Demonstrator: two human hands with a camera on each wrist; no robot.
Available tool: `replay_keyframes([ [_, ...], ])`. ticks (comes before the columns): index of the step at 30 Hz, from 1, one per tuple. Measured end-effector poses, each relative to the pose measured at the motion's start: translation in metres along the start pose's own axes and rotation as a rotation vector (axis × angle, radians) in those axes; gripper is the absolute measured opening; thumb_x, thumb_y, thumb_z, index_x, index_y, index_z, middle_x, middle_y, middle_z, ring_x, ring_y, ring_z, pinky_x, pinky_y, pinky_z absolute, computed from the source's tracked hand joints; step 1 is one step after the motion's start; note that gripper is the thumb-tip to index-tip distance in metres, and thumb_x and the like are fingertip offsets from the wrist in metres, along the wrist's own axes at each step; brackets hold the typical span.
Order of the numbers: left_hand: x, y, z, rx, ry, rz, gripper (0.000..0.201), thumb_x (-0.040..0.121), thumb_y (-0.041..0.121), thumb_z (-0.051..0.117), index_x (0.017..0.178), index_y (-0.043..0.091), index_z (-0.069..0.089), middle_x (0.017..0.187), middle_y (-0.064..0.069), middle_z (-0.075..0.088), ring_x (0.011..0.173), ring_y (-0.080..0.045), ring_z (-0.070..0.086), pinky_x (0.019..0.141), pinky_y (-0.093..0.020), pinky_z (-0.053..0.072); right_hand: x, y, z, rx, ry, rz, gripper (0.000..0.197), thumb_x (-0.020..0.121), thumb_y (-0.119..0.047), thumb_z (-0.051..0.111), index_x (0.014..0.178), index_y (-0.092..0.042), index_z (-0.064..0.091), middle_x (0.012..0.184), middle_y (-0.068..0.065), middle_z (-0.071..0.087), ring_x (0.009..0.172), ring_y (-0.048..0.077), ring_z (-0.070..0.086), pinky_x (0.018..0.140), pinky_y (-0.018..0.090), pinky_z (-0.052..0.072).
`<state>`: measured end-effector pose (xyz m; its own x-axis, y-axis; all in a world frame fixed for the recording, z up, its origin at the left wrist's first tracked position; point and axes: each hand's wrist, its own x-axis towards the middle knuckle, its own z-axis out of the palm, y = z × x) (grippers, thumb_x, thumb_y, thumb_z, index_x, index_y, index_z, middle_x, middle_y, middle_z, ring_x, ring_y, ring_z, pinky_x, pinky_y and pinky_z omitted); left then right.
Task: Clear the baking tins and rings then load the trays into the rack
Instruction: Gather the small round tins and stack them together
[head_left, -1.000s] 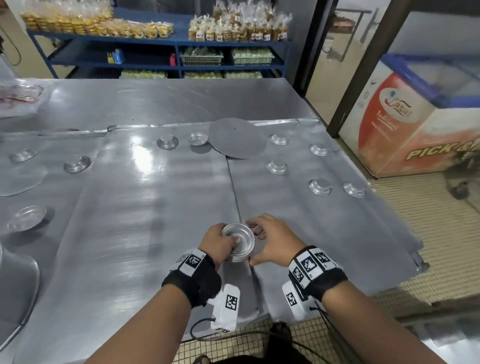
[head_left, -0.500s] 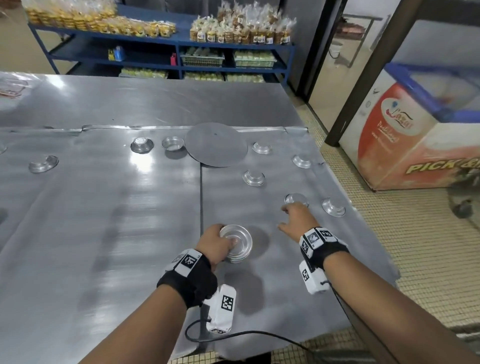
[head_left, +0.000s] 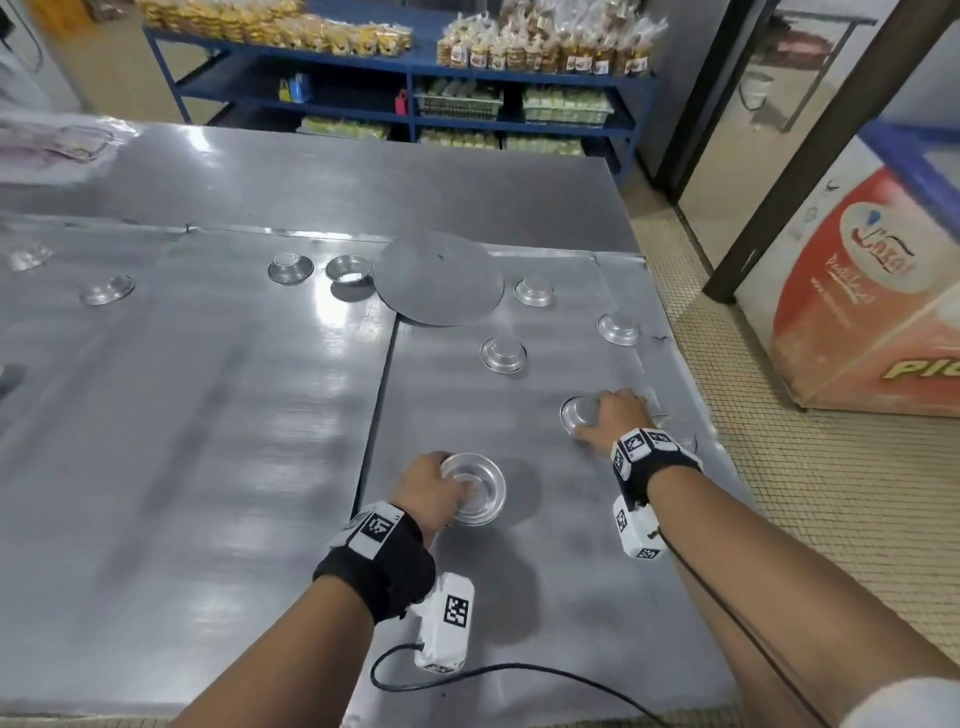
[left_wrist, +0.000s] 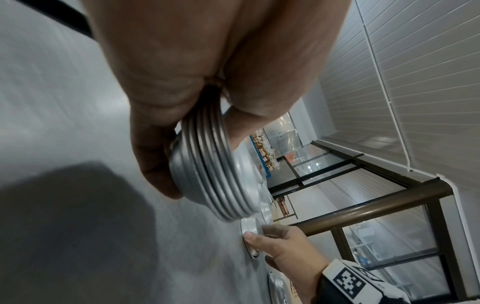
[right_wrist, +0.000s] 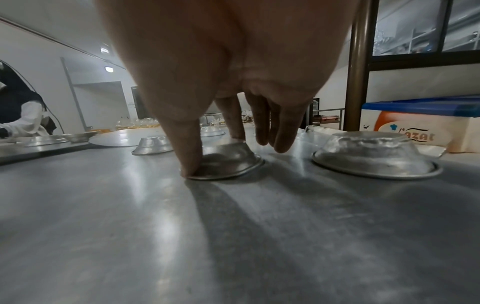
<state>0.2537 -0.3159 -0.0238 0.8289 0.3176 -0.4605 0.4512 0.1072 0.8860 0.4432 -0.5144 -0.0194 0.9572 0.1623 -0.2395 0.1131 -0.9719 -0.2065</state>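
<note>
Both forearms bare. Each wrist carries a black fabric band (head_left: 375, 571) faced with white square tiles printed in black-and-white block codes. Under the left wrist hangs a white box-shaped camera unit (head_left: 445, 629), coded tag on its side, thin black cable (head_left: 519, 670) looping from its base. Right wrist, same kit: white unit (head_left: 638, 532), black cable trailing along the forearm.

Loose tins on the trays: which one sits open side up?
The tin just left of the flat round disc, at the far edge. Its hollow inside shows; the other loose tins lie rim-down, bases up.
</note>
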Motion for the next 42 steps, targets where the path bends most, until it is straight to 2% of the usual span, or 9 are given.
replay_keyframes([
  [5,0.001,-0.007,0.012,0.009,0.031,0.0,0.035,0.054,0.009,0.063,0.088,0.011,0.072,0.08,-0.016,0.071,0.075,-0.03,0.065,0.069,-0.042,0.051,-0.003,0.001,0.0,0.058,0.039,-0.058,0.068,0.068,-0.036,0.083,0.122,-0.006,0.055,0.125,0.015,0.054,0.117,0.035,0.052,0.099,0.036,0.044],
  [11,-0.004,-0.004,0.021,-0.014,0.051,-0.022,0.039,0.053,0.008,0.062,0.091,0.009,0.07,0.079,-0.014,0.069,0.074,-0.03,0.063,0.066,-0.039,0.048,-0.021,-0.001,-0.008,0.232,0.104,-0.073,0.067,0.062,-0.025,0.089,0.115,-0.006,0.053,0.119,0.014,0.056,0.112,0.033,0.055,0.091,0.037,0.048],
  [15,-0.007,0.0,0.024,-0.054,0.053,-0.032,0.042,0.051,0.009,0.063,0.092,0.006,0.069,0.077,-0.013,0.066,0.072,-0.028,0.061,0.062,-0.03,0.046,-0.044,-0.004,-0.016,0.429,0.203,-0.167,0.08,0.061,-0.022,0.088,0.131,-0.017,0.049,0.127,0.01,0.048,0.115,0.029,0.052,0.098,0.034,0.044],
  [21,-0.005,0.002,0.027,-0.151,0.06,-0.053,0.043,0.061,0.024,0.07,0.1,0.005,0.071,0.082,-0.011,0.066,0.07,-0.026,0.061,0.058,-0.026,0.046,-0.088,-0.018,-0.023,0.629,0.272,-0.34,0.07,0.058,-0.033,0.088,0.118,-0.03,0.054,0.116,-0.002,0.046,0.102,0.016,0.058,0.092,0.031,0.052],
  [26,0.001,0.003,0.03,-0.21,0.054,-0.078,0.041,0.088,0.041,0.069,0.103,0.003,0.072,0.092,-0.016,0.072,0.078,-0.03,0.067,0.074,-0.035,0.051,-0.122,-0.021,-0.014,0.846,0.215,-0.49,0.068,0.057,-0.026,0.093,0.114,-0.026,0.055,0.114,-0.004,0.058,0.102,0.008,0.062,0.091,0.021,0.054],
  [31,0.001,0.005,0.032,-0.203,-0.054,-0.074,0.073,0.068,0.065,0.072,0.107,0.003,0.074,0.1,-0.021,0.075,0.096,-0.038,0.072,0.091,-0.048,0.055,-0.139,-0.018,-0.001,0.957,0.078,-0.502,0.065,0.057,-0.02,0.093,0.111,-0.024,0.057,0.107,-0.007,0.068,0.102,0.01,0.067,0.093,0.032,0.056],
  [35,-0.001,0.006,0.038,-0.226,-0.069,-0.06,0.072,0.061,0.049,0.084,0.108,-0.003,0.069,0.102,-0.027,0.073,0.089,-0.039,0.071,0.083,-0.047,0.056,-0.146,-0.019,0.003,0.94,0.048,-0.512,0.063,0.057,-0.019,0.094,0.109,-0.023,0.058,0.102,-0.01,0.071,0.1,0.009,0.068,0.091,0.03,0.056],
  [38,-0.004,0.007,0.043,-0.205,-0.099,-0.033,0.056,0.068,0.032,0.078,0.11,-0.004,0.067,0.095,-0.023,0.073,0.08,-0.033,0.069,0.074,-0.042,0.053,-0.145,-0.017,0.006,0.958,-0.008,-0.498,0.064,0.057,-0.016,0.093,0.11,-0.022,0.058,0.103,-0.011,0.072,0.101,0.006,0.068,0.094,0.028,0.054],
  [42,-0.002,0.004,0.047,-0.148,-0.107,0.009,0.052,0.063,0.018,0.071,0.11,-0.002,0.067,0.094,-0.022,0.071,0.081,-0.031,0.068,0.071,-0.04,0.052,-0.143,-0.012,0.01,0.959,-0.089,-0.484,0.066,0.061,-0.014,0.092,0.116,-0.021,0.056,0.108,-0.012,0.073,0.104,0.003,0.067,0.094,0.02,0.05],
])
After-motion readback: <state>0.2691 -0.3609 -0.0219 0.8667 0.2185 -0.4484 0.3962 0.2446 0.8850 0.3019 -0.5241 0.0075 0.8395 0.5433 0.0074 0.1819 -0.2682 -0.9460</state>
